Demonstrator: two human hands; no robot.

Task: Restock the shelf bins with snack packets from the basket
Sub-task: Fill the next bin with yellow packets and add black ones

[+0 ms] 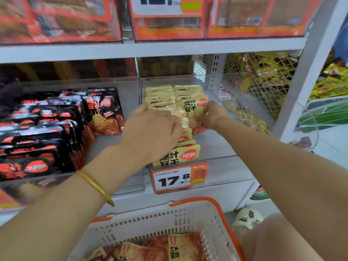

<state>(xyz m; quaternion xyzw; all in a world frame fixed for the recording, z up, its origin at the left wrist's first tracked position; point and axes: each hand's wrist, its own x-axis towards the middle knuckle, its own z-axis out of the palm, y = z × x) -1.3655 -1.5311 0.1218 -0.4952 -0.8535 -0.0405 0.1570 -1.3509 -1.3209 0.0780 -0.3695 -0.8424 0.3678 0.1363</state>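
In the bin (212,146) at twelve o'clock, my right hand (213,114) pinches a packet (194,110) upright. My left hand (150,132), fingers curled, holds the row (185,136). I'd steady that row, then slot the packet in square. More wait in the basket (216,202) at six.

A shop is showing: white shelving (150,49) is carrying bins (216,147) of snack packets (47,132), a price tag (156,5) is hanging at 12 o'clock, a shopping basket (197,199) is sitting at 6 o'clock

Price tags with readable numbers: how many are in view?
2. The upper price tag hangs top centre; the lower price tag fronts the yellow-packet bin. Others may be hidden.
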